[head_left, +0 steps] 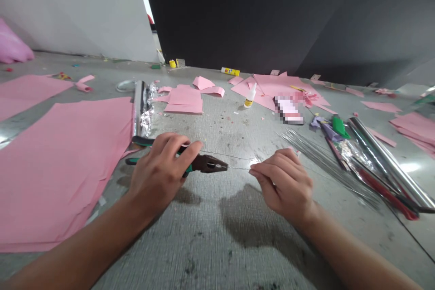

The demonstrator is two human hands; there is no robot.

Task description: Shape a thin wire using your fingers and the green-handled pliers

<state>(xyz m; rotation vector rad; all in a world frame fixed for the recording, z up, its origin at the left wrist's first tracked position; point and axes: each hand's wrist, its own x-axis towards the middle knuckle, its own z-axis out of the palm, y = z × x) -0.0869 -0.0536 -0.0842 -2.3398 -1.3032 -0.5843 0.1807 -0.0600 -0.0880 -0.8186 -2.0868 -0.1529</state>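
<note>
My left hand [159, 167] grips a pair of combination pliers [204, 164] with green and black handles, their dark steel jaws pointing right. A thin metal wire [238, 163] runs from the jaws to my right hand [283, 181], whose fingertips pinch it. Part of the wire's length is too fine to follow clearly. Close to my right hand, a loose bundle of thin wires [326, 163] lies on the floor. Large pink paper sheets [61, 172] spread out to the left of my left hand.
Everything lies on a grey concrete floor [217, 244] against a dark wall. A foil roll [142, 108], pink paper scraps [183, 102], a glue bottle [250, 96], a glue stick [230, 71] and shiny film rolls [384, 158] surround my hands.
</note>
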